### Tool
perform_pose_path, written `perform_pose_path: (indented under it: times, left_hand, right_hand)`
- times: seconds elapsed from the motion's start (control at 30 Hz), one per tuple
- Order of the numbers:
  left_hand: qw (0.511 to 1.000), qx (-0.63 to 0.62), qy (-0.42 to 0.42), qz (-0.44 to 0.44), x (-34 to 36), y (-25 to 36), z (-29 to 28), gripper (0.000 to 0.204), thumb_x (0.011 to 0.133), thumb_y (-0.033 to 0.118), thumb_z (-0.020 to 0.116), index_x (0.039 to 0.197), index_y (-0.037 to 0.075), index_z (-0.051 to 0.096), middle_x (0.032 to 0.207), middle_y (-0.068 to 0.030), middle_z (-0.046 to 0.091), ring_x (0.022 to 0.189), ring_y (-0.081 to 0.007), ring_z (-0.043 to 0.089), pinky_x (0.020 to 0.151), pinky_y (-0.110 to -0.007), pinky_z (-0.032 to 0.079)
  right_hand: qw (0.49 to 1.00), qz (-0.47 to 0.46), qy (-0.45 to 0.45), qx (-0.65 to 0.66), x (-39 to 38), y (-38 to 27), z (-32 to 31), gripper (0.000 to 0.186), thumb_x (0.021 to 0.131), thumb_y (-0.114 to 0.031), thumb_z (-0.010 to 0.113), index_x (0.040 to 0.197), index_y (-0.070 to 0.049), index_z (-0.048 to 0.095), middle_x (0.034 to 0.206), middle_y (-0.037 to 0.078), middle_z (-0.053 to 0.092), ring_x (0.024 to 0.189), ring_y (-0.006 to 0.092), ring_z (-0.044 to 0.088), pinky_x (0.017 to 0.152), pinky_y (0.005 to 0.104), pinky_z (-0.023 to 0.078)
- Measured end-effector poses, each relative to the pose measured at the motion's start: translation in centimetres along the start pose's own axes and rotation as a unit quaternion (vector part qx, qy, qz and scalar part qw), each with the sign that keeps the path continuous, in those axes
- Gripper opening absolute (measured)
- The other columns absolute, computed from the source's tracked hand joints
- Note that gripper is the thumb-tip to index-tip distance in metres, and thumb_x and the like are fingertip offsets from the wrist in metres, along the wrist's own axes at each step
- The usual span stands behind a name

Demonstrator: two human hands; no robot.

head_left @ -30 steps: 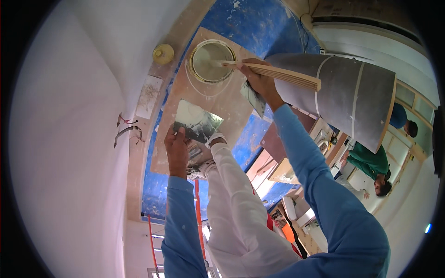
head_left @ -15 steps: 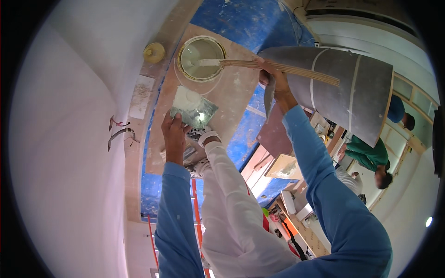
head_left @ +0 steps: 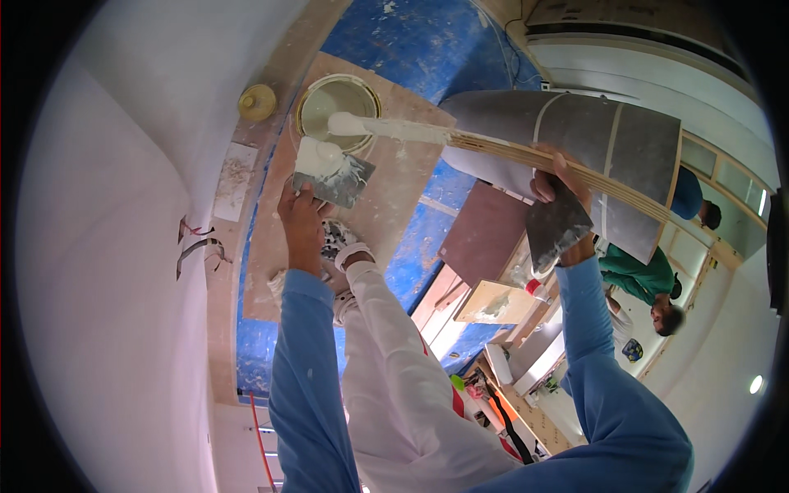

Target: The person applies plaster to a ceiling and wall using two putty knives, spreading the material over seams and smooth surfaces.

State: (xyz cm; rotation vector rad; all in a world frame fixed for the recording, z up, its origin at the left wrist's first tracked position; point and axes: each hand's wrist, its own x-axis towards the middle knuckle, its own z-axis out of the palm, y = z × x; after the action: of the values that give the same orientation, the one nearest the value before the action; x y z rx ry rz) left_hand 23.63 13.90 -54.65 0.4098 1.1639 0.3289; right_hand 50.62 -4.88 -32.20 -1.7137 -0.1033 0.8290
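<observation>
My left hand [head_left: 304, 218] grips a square metal blade [head_left: 349, 185] bearing a lump of white paste [head_left: 319, 156]. My right hand [head_left: 567, 177] is closed round a long, layered wooden stick [head_left: 489, 144] and holds a dark, smeared square blade [head_left: 552, 222]. The stick's left end, thickly coated in white paste, reaches over the open bucket [head_left: 329, 97], just above the left blade. That bucket, with pale contents, stands on a dusty board [head_left: 394, 189] by my feet.
A curved grey panel [head_left: 625, 152] lies at right, beyond it two co-workers, in green [head_left: 637, 275] and blue [head_left: 686, 193]. Loose wires [head_left: 197, 246] poke from the left wall. Blue sheeting [head_left: 394, 41], a round yellow tub [head_left: 256, 103], maroon board [head_left: 481, 230] and orange pole [head_left: 259, 435] surround me.
My right hand has moved right and down with the stick and blade. More of the paste-coated end shows, now close to the left blade, which has shifted slightly left.
</observation>
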Motion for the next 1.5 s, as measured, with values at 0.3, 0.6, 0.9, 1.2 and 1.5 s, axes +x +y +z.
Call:
perform_pose_path:
  times: [0.3, 0.6, 0.9, 1.2, 1.5]
  left_hand:
    - [0.998, -0.058, -0.008, -0.015, 0.5, 0.8, 2.4, 0.03, 0.102, 0.006, 0.045, 0.131, 0.009, 0.05, 0.117, -0.0088, 0.064, 0.097, -0.0227, 0.068, 0.078, -0.042, 0.059]
    - [0.99, -0.139, 0.013, -0.015, 1.1, 1.6, 2.5, 0.03, 0.102, 0.004, 0.039, 0.131, 0.006, 0.048, 0.117, -0.0132, 0.064, 0.096, -0.0259, 0.069, 0.078, -0.042, 0.061]
    - [0.996, -0.058, 0.072, -0.008, 0.6, 1.8, 2.4, 0.031, 0.101, 0.005, 0.044, 0.131, 0.01, 0.05, 0.114, -0.01, 0.065, 0.091, -0.0223, 0.069, 0.074, -0.039, 0.06]
    - [0.995, 0.048, 0.084, 0.02, 0.4, 1.2, 3.2, 0.024, 0.099, 0.006, 0.051, 0.12, 0.009, 0.061, 0.103, -0.0051, 0.067, 0.083, -0.0144, 0.065, 0.066, -0.031, 0.056]
    - [0.983, 0.115, 0.063, 0.129, 0.5, -0.4, 2.8, 0.023, 0.095, 0.001, 0.052, 0.114, 0.001, 0.065, 0.087, -0.0015, 0.064, 0.072, -0.0091, 0.057, 0.062, -0.027, 0.049]
  right_hand:
    - [0.997, -0.022, -0.035, -0.061, -3.6, -0.8, -1.4, 0.038, 0.09, -0.023, 0.069, 0.11, 0.009, 0.065, 0.075, 0.01, 0.063, 0.054, 0.0076, 0.044, 0.051, 0.0216, 0.032]
    - [0.73, -0.387, -0.276, -0.491, -7.9, -2.8, 3.2, 0.049, 0.075, -0.017, 0.083, 0.119, -0.003, 0.067, 0.117, 0.018, 0.07, 0.054, 0.0132, 0.06, 0.048, 0.0245, 0.046]
    - [0.811, -0.357, -0.168, -0.433, -8.1, -1.2, 5.5, 0.047, 0.075, -0.013, 0.081, 0.116, 0.003, 0.066, 0.109, 0.022, 0.071, 0.071, 0.0217, 0.072, 0.057, 0.0271, 0.055]
    - [0.906, -0.276, -0.06, -0.315, -7.8, 0.9, 6.8, 0.036, 0.079, -0.008, 0.078, 0.11, 0.008, 0.067, 0.104, 0.023, 0.072, 0.083, 0.0305, 0.074, 0.071, 0.0329, 0.06]
    - [0.884, -0.289, -0.087, -0.356, -8.0, 1.8, 9.2, 0.033, 0.073, 0.0, 0.078, 0.105, 0.003, 0.069, 0.105, 0.023, 0.072, 0.088, 0.0338, 0.073, 0.076, 0.0376, 0.06]
